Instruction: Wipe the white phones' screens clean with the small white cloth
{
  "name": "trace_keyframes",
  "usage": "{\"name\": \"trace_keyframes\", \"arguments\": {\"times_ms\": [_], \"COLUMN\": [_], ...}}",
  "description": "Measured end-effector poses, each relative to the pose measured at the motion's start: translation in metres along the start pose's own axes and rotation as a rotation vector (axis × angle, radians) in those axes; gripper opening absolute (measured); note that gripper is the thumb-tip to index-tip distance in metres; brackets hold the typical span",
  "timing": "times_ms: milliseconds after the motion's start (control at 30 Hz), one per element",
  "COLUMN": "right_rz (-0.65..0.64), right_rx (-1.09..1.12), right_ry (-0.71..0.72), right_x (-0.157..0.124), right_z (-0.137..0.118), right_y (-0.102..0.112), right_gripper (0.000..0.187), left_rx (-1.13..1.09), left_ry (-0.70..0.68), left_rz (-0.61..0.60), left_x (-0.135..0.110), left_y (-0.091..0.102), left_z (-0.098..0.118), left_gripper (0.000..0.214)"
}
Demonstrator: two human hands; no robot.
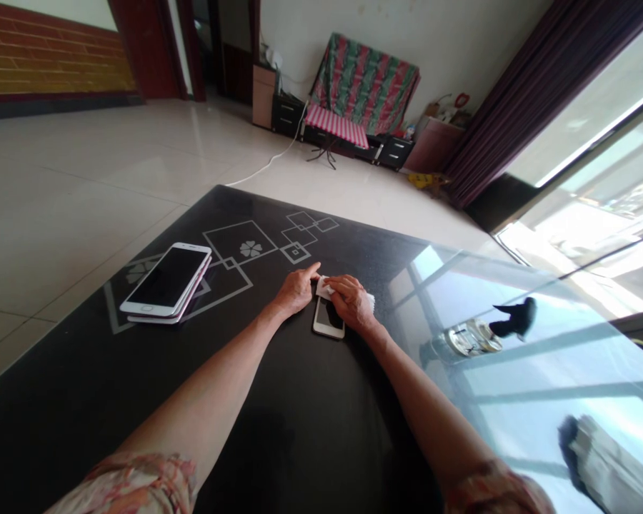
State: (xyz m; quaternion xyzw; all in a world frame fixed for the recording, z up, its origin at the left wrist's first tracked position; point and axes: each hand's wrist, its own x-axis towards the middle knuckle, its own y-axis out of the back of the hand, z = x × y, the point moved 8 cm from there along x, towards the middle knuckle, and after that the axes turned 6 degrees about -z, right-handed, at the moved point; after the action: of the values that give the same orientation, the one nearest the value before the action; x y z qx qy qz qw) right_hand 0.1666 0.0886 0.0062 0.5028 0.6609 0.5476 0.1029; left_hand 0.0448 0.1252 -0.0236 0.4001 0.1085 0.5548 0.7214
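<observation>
A small white phone point(328, 321) lies screen up on the black glass table point(278, 428). My right hand point(354, 300) is pressed over its upper part, fingers closed on a white cloth or tissue point(322, 287). My left hand point(296, 288) rests just left of the phone's top end, fingers curled and the forefinger stretched out touching the cloth. The phone's top is hidden under my hands.
Two larger phones point(167, 283) lie stacked at the table's left edge. A spray bottle point(479, 334) lies on the table to the right. White square patterns mark the glass. Beyond are a tiled floor, a white cable, a covered cabinet and purple curtains.
</observation>
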Motion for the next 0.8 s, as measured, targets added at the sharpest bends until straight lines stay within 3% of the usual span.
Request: {"name": "trace_keyframes", "arguments": {"times_ms": [233,433,800], "right_rz": [0.073,0.054,-0.122], "right_rx": [-0.006,-0.014,0.065], "right_ry": [-0.034,-0.043,0.038], "right_x": [-0.019,-0.019,-0.081], "right_z": [0.017,0.015,-0.052], "right_y": [0.016,0.016,0.023], "right_gripper": [0.029,0.028,0.034], "left_rx": [0.007,-0.007,-0.01], "left_ry": [-0.031,-0.06,-0.06], "left_rz": [-0.025,-0.063,-0.075], "left_x": [0.0,-0.002,0.0], "left_y": [-0.007,-0.009,-0.009], "left_z": [-0.001,0.001,0.001], "left_gripper": [0.058,0.06,0.06]}}
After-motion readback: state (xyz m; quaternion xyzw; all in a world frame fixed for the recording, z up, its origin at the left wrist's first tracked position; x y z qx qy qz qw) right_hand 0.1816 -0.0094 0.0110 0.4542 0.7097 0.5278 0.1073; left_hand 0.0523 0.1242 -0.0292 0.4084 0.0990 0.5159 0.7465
